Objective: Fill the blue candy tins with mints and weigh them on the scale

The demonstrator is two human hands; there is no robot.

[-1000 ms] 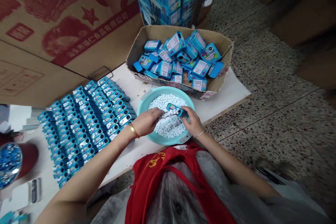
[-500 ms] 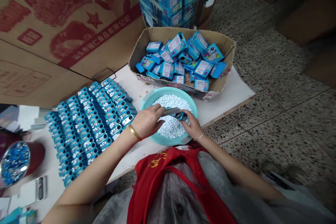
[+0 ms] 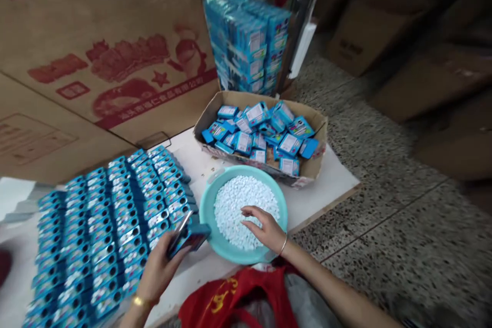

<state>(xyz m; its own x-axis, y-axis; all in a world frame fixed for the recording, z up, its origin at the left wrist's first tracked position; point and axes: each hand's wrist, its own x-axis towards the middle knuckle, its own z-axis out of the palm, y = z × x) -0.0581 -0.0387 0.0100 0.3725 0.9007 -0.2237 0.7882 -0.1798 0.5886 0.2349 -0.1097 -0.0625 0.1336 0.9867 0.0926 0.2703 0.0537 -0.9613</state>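
My left hand (image 3: 160, 266) pinching a blue box (image 3: 198, 236) near blue rows (image 3: 103, 225), my right hand's (image 3: 267, 230) grip spread, above white pellets (image 3: 234, 205) in a teal basin (image 3: 205, 205)

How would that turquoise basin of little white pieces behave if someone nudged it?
The turquoise basin would probably feel fairly heavy, since white pieces cover its bottom. It looks unlikely to tip, being wide and low. The pieces may shift or roll with a jolt, as they lie loose, though the raised rim should hold most in.
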